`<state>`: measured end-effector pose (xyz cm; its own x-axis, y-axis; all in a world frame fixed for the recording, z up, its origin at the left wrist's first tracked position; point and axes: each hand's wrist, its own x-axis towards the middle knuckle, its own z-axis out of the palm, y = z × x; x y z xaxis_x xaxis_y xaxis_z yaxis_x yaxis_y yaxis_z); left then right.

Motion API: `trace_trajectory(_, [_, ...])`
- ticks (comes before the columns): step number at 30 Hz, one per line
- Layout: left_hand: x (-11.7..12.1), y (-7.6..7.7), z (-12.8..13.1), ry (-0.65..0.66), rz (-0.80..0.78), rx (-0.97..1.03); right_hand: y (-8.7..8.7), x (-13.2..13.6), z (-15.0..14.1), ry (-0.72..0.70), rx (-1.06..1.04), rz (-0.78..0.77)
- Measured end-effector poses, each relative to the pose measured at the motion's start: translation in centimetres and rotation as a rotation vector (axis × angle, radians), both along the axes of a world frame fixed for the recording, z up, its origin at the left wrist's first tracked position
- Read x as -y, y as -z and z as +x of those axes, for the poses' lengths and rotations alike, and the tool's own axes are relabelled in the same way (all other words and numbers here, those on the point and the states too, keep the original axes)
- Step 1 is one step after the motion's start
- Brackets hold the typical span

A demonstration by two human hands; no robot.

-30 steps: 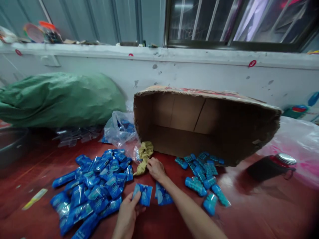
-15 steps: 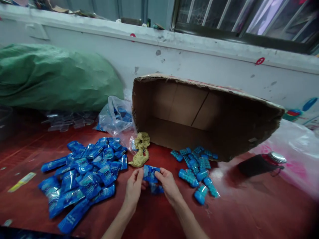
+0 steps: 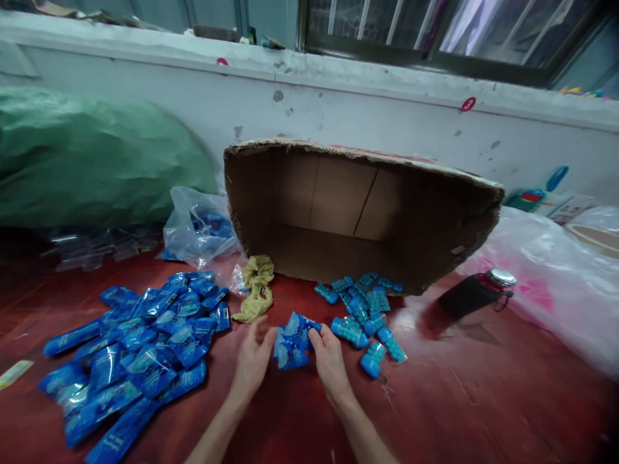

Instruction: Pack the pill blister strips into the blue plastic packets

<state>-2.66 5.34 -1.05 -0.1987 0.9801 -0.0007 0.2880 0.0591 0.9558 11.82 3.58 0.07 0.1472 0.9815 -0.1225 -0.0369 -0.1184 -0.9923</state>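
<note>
Right hand is pinching a blue packet edgewise, left hand is hovering alongside, fingers parted, the one-sided hold possibly risking slippage.

place: apparently a plain workshop
counter: broad, red, scuffed, bearing a heap of matching blue packets and a cluster of small blue containers
carton: big, rough-edged, lying open on its side
sack: bulky, green, beside the white wall
ledge: chipped, with round red stickers, one numbered 3
window: barred
</note>
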Motion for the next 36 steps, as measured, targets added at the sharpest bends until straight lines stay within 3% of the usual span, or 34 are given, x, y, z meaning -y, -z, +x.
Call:
trace_trajectory(2, [2.0, -0.7, 1.5, 0.13, -0.268, 0.47, -0.1, 0.4, -0.5, -0.003, 0.004, 0.01])
trace_trajectory(4, [3.2, -1.1, 2.6, 0.159, -0.362, 0.758, -0.2, 0.7, -1.0, -0.035, -0.002, 0.017])
trace_trajectory(9, [3.9, -1.4, 2.7, 0.04, -0.415, 1.01, 0.0, 1.4, -1.5, -0.042, -0.058, 0.024])
trace_trajectory(17, [4.3, -1.5, 2.0, -0.067, -0.345, 0.835, -0.5, 2.6, -2.4, -0.182, -0.256, 0.011])
trace_trajectory(25, [4.5, -2.0, 3.0, -0.203, -0.268, 0.836, 0.6, 2.1, -2.6, -0.109, -0.223, -0.043])
trace_trajectory(32, [4.2, -1.8, 4.2, -0.18, -0.322, 0.91, 1.1, 1.9, -2.0, -0.062, -0.126, 0.005])
trace_trajectory(36, [4.5, -2.2, 3.9, -0.1, -0.371, 0.95, 0.9, 2.3, -1.6, -0.057, -0.093, 0.015])
